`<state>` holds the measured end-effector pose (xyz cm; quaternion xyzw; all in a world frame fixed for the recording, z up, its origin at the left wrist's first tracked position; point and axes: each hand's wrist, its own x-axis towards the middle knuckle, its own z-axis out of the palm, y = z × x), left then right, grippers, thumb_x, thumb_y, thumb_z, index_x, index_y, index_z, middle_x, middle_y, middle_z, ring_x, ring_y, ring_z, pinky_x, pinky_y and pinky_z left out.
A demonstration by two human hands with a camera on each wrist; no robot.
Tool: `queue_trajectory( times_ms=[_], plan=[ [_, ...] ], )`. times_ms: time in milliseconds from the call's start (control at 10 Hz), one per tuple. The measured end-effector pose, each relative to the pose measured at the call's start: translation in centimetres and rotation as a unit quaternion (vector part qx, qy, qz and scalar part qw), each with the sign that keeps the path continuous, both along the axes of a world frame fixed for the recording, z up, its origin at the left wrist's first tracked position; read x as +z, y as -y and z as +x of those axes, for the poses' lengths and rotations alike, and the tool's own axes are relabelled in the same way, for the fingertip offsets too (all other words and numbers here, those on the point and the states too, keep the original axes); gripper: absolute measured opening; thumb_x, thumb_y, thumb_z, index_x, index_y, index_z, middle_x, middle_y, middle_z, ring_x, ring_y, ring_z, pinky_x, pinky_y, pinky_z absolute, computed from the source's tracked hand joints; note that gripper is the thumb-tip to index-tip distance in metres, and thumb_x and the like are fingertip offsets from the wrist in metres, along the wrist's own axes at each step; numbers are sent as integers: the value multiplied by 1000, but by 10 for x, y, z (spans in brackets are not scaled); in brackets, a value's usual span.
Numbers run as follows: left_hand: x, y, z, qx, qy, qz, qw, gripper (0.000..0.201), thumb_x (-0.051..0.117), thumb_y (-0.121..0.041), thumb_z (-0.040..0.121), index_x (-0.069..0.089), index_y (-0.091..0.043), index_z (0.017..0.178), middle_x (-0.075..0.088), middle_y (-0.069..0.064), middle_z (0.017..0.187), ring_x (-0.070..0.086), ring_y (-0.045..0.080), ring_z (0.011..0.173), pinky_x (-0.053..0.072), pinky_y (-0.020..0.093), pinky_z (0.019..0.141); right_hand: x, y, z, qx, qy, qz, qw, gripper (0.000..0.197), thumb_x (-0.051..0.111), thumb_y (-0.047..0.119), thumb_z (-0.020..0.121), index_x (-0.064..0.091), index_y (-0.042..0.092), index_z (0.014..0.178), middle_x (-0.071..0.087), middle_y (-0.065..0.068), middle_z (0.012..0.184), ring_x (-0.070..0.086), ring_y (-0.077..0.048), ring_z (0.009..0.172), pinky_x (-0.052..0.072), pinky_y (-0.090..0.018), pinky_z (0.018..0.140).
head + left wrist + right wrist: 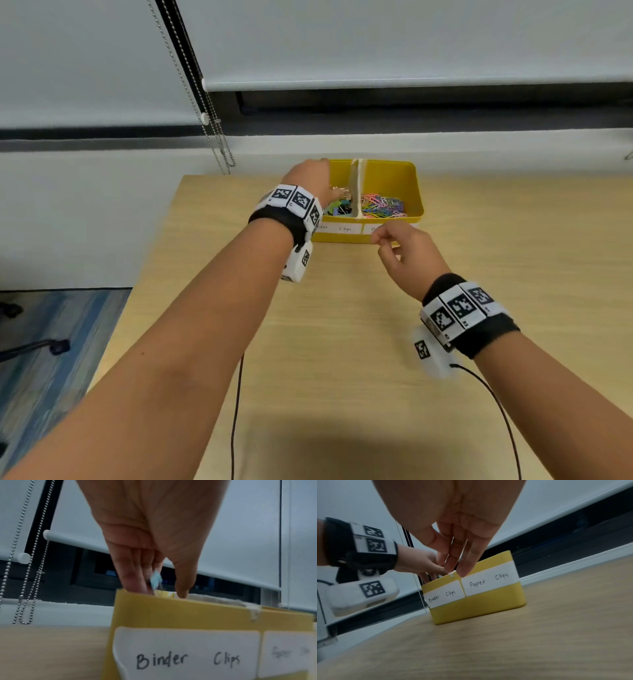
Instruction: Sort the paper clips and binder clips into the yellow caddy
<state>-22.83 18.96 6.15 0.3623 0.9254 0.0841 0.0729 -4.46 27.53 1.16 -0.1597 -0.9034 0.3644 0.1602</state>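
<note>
- Left hand (154, 534): fingers extended down into the left compartment; a blurred pale blue clip (155, 580) just beside the fingertips, grasp cannot be told.
- Right hand (407, 253): loosely curled, empty, before the yellow caddy (481, 608).
- Labels: "Binder Clips" (187, 655), "Paper Clips" (489, 581).
- Paper clips (382, 205): right compartment.

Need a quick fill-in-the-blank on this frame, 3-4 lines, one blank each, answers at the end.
1. The yellow caddy stands on a wooden ____.
2. The label under the left hand reads "____ Clips".
3. The colourful paper clips lie in the caddy's ____ compartment, seen from the head camera.
4. The right hand hangs in front of the caddy, holding ____.

Answers: table; Binder; right; nothing
</note>
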Motion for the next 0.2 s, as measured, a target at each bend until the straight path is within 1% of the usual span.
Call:
queue_trajectory(
  times_ms=[100, 200],
  plan=[
    [-8, -6, -3, -11, 14, -11, 1000, 36, 49, -29, 93, 57, -9, 121, 65, 13, 114, 62, 31, 100, 49, 37, 82, -6, -10, 13, 11, 33, 1, 999, 18, 46, 6, 87, 62, 15, 90, 65, -1, 91, 61, -19, 81, 53, -30, 73],
    [-13, 11, 11, -25, -6, 66, 997, 37, 45, -20, 94, 53, -15, 129, 56, 11, 131, 55, 30, 115, 46, 40, 95, -10, -18, 22, 19, 91, 6, 996, 17, 46, 10, 88, 61, 17, 90, 65, -3, 97, 60, -19, 85, 49, -31, 73]
  ],
)
